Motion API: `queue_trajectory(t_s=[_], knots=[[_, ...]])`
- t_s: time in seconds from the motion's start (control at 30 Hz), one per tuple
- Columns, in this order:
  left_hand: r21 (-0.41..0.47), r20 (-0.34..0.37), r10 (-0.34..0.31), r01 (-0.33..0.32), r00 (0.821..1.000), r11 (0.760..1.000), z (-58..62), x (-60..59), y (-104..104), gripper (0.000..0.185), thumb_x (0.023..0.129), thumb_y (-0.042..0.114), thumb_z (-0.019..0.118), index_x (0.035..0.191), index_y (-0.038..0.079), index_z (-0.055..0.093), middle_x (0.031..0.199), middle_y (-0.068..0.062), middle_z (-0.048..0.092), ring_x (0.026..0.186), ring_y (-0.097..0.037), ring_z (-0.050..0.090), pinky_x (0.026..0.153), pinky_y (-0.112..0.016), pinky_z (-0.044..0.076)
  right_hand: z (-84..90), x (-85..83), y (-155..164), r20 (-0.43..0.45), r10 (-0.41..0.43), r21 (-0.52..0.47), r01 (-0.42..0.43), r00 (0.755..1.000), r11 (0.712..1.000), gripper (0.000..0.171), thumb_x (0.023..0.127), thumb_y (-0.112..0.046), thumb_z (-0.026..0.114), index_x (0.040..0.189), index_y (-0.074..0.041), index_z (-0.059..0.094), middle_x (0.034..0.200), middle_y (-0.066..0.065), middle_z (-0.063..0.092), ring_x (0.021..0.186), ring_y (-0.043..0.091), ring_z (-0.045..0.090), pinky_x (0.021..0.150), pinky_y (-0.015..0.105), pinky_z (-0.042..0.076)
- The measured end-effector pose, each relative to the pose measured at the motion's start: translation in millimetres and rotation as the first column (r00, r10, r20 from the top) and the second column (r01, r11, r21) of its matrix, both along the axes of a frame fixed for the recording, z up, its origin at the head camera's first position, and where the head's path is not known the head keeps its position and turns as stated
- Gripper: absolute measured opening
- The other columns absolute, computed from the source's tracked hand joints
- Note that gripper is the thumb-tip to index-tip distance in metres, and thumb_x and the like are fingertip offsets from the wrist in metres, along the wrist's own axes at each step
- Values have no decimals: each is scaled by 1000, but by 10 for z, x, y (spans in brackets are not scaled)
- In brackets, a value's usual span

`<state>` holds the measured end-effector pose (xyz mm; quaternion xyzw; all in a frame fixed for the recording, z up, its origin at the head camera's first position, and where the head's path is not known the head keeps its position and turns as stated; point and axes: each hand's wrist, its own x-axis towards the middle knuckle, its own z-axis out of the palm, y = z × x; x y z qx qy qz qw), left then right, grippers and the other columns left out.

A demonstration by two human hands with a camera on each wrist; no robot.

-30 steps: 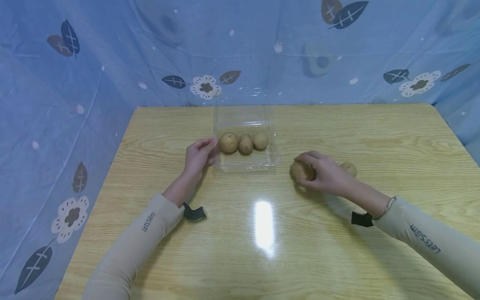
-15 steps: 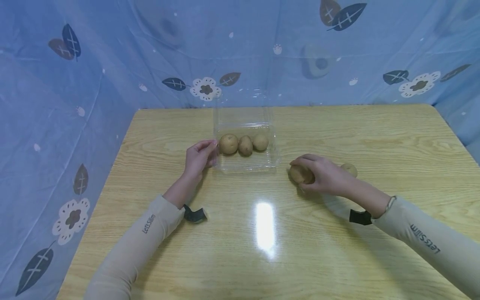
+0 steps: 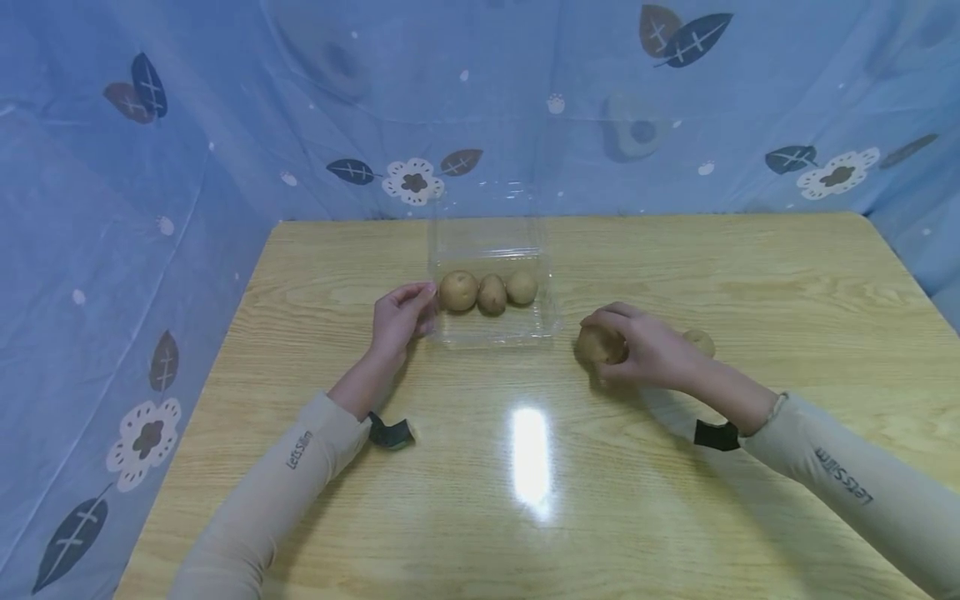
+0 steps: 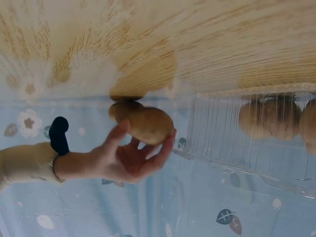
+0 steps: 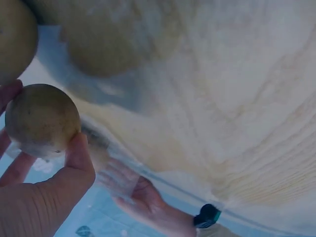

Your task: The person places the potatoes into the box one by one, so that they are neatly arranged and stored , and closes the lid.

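A clear plastic container (image 3: 495, 333) sits open at the table's middle, with three potatoes (image 3: 491, 293) in a row inside. My left hand (image 3: 401, 317) holds its left rim. To the right of the container my right hand (image 3: 637, 348) grips a brown potato (image 3: 595, 344), fingers curled over it, just above the wood. The left wrist view shows that potato (image 4: 148, 126) cupped in the right hand (image 4: 123, 158), beside the container (image 4: 232, 133). In the right wrist view the potato (image 5: 42, 120) sits between thumb and fingers.
Another loose potato (image 3: 700, 341) lies on the wooden table (image 3: 750, 283) just behind my right wrist. Blue patterned cloth (image 3: 150, 208) walls in the table at the back and on both sides. The container's lid (image 3: 486, 225) stands upright at its far side.
My right hand has tightened round the potato and carried it slightly left toward the container. The left hand has stayed at the container's rim.
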<state>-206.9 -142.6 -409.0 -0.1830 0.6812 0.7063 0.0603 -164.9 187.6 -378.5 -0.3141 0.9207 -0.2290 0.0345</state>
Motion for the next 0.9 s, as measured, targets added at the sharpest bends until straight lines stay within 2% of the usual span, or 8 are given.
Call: queue_trajectory(t_s=[0.1,0.2,0.3,0.4,0.53,0.73,0.9], knots=[[0,-8,-7,7,1000,1000,-6,1,-2,30,84,27,65,107,8,61,95,0,64,81,-10,61,59,-15,55,24,-28,13,-14,-29,-29,29,999,999,51,67,-9,74,115,-5,57,113,17,55,75,21,58,53,23,49],[-2,-9,-2,2,1000,1000,-11,2,-3,30,84,28,66,106,8,62,92,1,64,80,-9,61,58,-15,55,61,-74,10,-61,-32,-54,28,998,998,50,67,-9,75,114,-5,58,110,17,56,74,20,57,51,22,48],[8,-14,-1,1,1000,1000,-15,0,-1,30,84,27,66,106,7,61,89,2,64,75,-8,60,56,-14,54,106,-120,-14,-86,-47,-85,39,995,996,50,67,-10,75,113,-6,58,107,15,59,81,23,58,56,28,52],[17,-19,-2,3,1000,1000,-21,-2,-1,29,84,26,66,105,7,62,85,2,63,69,-6,58,54,-14,53,175,-149,-72,-62,-75,-135,66,995,989,50,66,-10,75,113,-6,58,106,13,59,89,25,58,63,35,57],[14,-13,14,-14,1000,1000,-18,-1,-2,28,83,27,66,104,8,62,84,3,63,68,-5,58,54,-14,53,279,-186,-223,-29,-94,-169,88,995,982,50,67,-14,76,114,-8,59,107,9,59,94,24,57,69,35,58],[9,-16,24,-24,1000,1000,-7,6,3,28,84,26,66,104,8,62,83,4,63,68,-5,57,53,-14,53,341,-278,-540,-18,-72,-193,68,997,979,52,68,-20,77,115,-10,58,108,6,60,97,20,57,72,31,57],[16,-29,19,-19,999,1000,-13,0,8,27,84,25,66,104,7,62,81,5,62,65,-4,56,52,-13,52,330,-343,-790,-26,-15,-189,10,1000,982,53,69,-21,76,118,-10,57,114,9,58,97,22,57,71,33,57]])
